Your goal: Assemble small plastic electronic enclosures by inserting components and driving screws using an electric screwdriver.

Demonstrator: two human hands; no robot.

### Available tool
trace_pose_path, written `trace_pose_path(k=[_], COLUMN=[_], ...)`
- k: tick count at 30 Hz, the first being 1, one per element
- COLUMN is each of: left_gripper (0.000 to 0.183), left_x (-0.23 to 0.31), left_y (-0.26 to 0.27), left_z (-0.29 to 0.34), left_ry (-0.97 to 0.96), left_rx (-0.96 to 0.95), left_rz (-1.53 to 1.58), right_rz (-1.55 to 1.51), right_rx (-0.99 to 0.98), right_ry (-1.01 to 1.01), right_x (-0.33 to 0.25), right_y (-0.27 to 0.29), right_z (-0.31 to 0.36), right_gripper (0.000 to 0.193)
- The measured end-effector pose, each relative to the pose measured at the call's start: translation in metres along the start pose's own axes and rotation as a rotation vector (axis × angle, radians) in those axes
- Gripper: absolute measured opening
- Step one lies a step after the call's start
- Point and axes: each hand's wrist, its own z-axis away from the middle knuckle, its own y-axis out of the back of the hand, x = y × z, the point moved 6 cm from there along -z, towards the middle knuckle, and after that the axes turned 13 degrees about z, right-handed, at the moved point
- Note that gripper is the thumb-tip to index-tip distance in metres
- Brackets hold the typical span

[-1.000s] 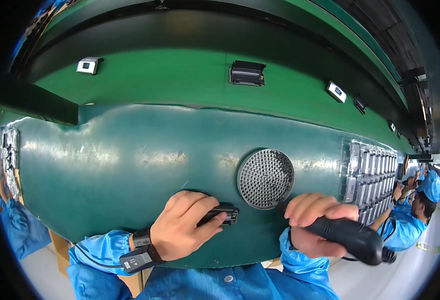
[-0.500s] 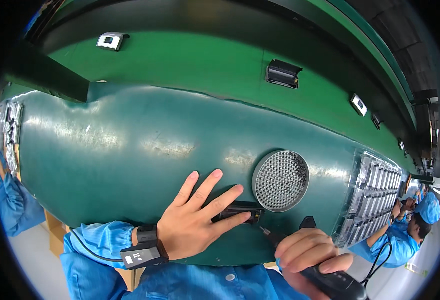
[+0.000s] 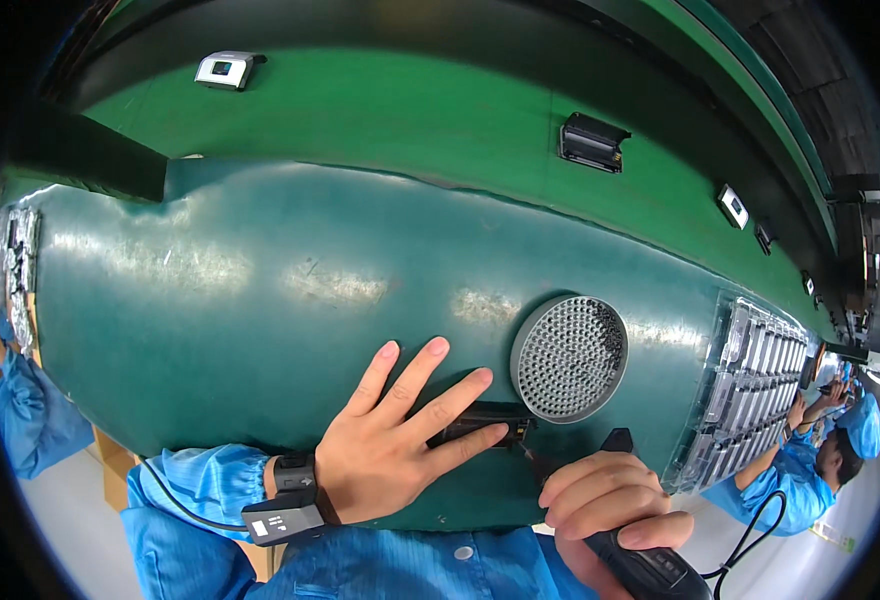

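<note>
My left hand [image 3: 390, 440] lies with fingers spread across a small black housing [image 3: 508, 411] on the table, steadying it and hiding much of it. Metal-coloured details show at the housing's right end. My right hand [image 3: 605, 500] is wrapped round a black corded electric screwdriver [image 3: 650, 570]. Its thin tip points up and left, close to the housing's right end; whether they touch I cannot tell. Just beyond the housing stands a round grey dish [image 3: 521, 350] with a grid of small holes.
Clear plastic trays with rows of parts [image 3: 750, 370] lie at the right of the teal table mat [image 3: 260, 340]. Beyond it, a green strip [image 3: 410, 130] carries an open black housing [image 3: 592, 143] and white devices [image 3: 225, 70]. A co-worker in blue [image 3: 810, 460] works at the right.
My right hand and the screwdriver have moved slightly left, the tip nearer the housing's end. My left hand stays spread on the housing. The view has shifted a little.
</note>
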Motion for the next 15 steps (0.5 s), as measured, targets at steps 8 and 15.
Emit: trace_pose_path(k=[8, 15], left_gripper=[0.048, 0.047], left_x=[-0.001, 0.000], left_y=[0.002, 0.002], left_z=[0.002, -0.001], left_ry=[-0.004, -0.012], left_rx=[-0.003, -0.018], left_rz=[0.010, 0.005], right_rz=[0.015, 0.005], right_rx=[-0.146, 0.013], right_ry=[0.019, 0.000], right_x=[0.002, -0.002], right_y=[-0.012, 0.008], right_z=[-0.006, -0.004], right_gripper=[0.066, 0.059])
